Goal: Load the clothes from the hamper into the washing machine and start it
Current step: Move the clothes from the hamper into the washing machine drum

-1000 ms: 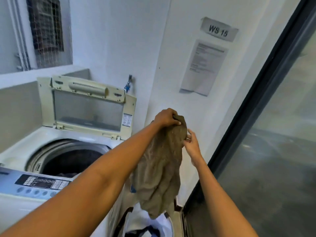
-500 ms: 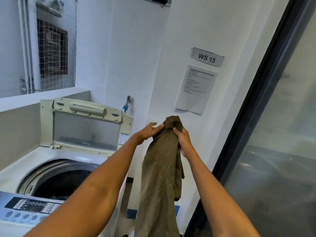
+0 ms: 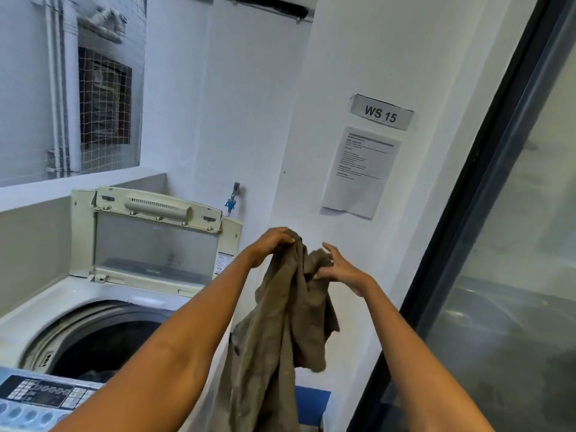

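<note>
An olive-brown garment [image 3: 277, 347] hangs in front of me, to the right of the washing machine. My left hand [image 3: 271, 246] grips its top edge. My right hand [image 3: 338, 268] pinches another fold of it a little lower and to the right, with the other fingers spread. The white top-loading washing machine [image 3: 40, 310] stands at the left with its lid [image 3: 152, 235] raised upright. Dark clothes show inside its drum [image 3: 103, 347]. Its control panel [image 3: 40, 397] is at the bottom left. The hamper is out of view.
A white wall with a "WS 15" sign [image 3: 381, 112] and a paper notice [image 3: 361, 171] is straight ahead. A dark-framed glass door [image 3: 514, 244] fills the right side. A tap [image 3: 232, 198] sticks out behind the lid. Something blue [image 3: 311, 403] sits low by the wall.
My hands have moved apart along the garment: the left now grips the top edge, the right holds a separate fold lower right. The view has tilted up, and the hamper is out of sight.
</note>
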`<state>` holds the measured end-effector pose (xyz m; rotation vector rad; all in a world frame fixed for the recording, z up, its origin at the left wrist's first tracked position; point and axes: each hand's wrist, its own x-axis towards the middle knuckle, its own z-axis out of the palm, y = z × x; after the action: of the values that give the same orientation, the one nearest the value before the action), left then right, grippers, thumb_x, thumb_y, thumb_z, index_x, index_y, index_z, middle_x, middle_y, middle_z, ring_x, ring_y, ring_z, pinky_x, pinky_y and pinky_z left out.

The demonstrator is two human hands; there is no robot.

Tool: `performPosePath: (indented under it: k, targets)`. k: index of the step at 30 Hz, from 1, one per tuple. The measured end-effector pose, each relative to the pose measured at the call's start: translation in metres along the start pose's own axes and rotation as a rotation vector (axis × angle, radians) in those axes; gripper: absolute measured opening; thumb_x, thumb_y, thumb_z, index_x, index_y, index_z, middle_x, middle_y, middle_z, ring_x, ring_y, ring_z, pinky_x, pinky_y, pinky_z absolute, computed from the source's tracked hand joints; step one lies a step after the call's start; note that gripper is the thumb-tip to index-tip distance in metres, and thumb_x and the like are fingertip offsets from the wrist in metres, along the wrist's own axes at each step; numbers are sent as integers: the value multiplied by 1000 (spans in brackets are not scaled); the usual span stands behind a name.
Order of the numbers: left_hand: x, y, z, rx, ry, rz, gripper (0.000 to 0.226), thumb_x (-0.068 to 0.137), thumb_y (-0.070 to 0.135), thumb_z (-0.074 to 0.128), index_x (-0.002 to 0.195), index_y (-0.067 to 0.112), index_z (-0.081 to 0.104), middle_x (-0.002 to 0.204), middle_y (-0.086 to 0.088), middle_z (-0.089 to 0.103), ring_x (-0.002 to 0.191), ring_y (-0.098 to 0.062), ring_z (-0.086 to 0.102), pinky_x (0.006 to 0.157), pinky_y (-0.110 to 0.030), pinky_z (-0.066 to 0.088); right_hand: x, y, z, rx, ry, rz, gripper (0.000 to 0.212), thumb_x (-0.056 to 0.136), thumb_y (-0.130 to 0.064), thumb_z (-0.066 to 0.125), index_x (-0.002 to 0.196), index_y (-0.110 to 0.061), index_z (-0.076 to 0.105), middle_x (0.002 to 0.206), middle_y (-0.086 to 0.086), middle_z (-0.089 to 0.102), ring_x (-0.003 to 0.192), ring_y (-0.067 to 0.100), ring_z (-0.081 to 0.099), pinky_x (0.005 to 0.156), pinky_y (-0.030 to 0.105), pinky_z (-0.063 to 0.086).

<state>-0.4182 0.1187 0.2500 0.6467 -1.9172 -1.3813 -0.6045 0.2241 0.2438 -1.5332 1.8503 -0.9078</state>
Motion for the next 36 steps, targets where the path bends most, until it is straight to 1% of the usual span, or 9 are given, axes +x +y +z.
performPosePath:
  k: [4, 7, 10, 14, 19, 24, 29, 32, 36]
  targets:
    - [9, 17, 13, 143, -54, 47, 19, 88, 1, 44, 87, 8, 62, 84, 0, 60, 78, -10, 54, 71, -20, 42, 10, -16, 4, -22, 1, -92, 92, 80, -28, 73, 149, -31, 12, 152, 2, 20, 138, 26, 30, 107, 40, 36]
    - [11, 26, 16, 254, -86, 107, 14, 88, 5, 48, 87, 5, 61, 81, -2, 56, 77, -13, 51, 75, -24, 41, 22, -36, 6, -92, -77, -128, 59, 85, -22, 68, 137, -20, 41, 129, 6, 51, 116, 26, 53, 86, 35, 52]
    - [16, 23, 5, 228, 45, 125, 23, 82, 25, 58, 96, 10, 51, 91, -2, 52, 85, -15, 50, 77, -26, 42, 35, -54, 12, -234, 113, -237, 22, 88, -14, 56, 109, -9, 63, 100, 12, 65, 95, 31, 62, 75, 40, 56]
    - [8, 3, -26, 290, -6, 31, 64, 79, 39, 71, 128, 14, 38, 118, -1, 50, 108, -16, 52, 95, -30, 44, 46, -80, 12, -4, 204, -359, 25, 90, -2, 46, 106, -10, 64, 97, 10, 66, 83, 18, 59, 66, 25, 50]
    - [-14, -48, -58, 572, -197, -314, 67, 79, 37, 71, 134, 9, 44, 136, -11, 46, 128, -29, 44, 111, -42, 36, 52, -102, -6, 246, 276, -445, 31, 92, 5, 41, 111, -12, 60, 95, 4, 63, 81, 11, 59, 66, 17, 52]
    - [-19, -57, -69, 278, 97, -331, 48, 90, 23, 60, 132, 5, 46, 131, -17, 50, 121, -35, 49, 102, -47, 43, 59, -96, -8, 385, 344, -399, 29, 94, 0, 41, 109, -16, 60, 97, 0, 64, 86, 10, 60, 70, 22, 53]
    - [-18, -31, -82, -122, 630, 6, 31, 88, 7, 58, 119, 5, 57, 115, -14, 63, 107, -27, 59, 93, -38, 50, 73, -92, 18, 267, 428, -387, 20, 90, -6, 46, 100, -17, 60, 97, 3, 63, 91, 17, 58, 82, 36, 50]
    - [-20, 8, -85, -447, 629, -11, 12, 93, 18, 51, 93, 11, 61, 87, -10, 67, 79, -20, 60, 67, -29, 50, 79, -102, 40, 179, 408, -346, 9, 91, -16, 49, 93, -18, 58, 91, 1, 61, 89, 21, 58, 81, 38, 51]
    - [-30, 39, -103, -544, 456, -51, 33, 99, 25, 36, 79, 12, 58, 60, 0, 69, 61, -14, 64, 61, -24, 53, 89, -133, 78, 283, 273, -286, 17, 93, -22, 43, 99, -18, 58, 95, 4, 62, 89, 22, 59, 75, 37, 53]
